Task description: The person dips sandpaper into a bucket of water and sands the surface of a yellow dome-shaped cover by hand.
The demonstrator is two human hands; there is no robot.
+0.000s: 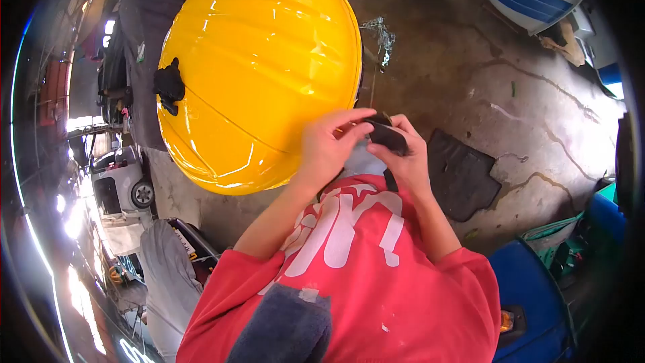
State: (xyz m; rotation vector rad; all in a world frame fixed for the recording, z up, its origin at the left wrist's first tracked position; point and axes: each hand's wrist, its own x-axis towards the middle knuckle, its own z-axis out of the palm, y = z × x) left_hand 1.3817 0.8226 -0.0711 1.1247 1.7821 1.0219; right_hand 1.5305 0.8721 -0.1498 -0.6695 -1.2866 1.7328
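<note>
My left hand (329,141) and my right hand (411,156) are close together in front of my red shirt. Between them is a small dark piece (388,137), curved or folded over, its kind not clear. My right thumb and fingers pinch it. The left fingers close on its near end, where the exact grip is partly hidden. Just beyond my left hand is a large glossy yellow panel (269,60), rounded like a vehicle body. A black fitting (170,86) sits at its left edge.
A dark mat (462,175) lies on the stained concrete floor (510,121) to the right. Crumpled clear plastic (381,39) lies near the panel. Blue vehicle parts (531,296) stand at lower right; a grey-blue cloth (285,329) hangs on my shirt. A white vehicle (121,185) stands left.
</note>
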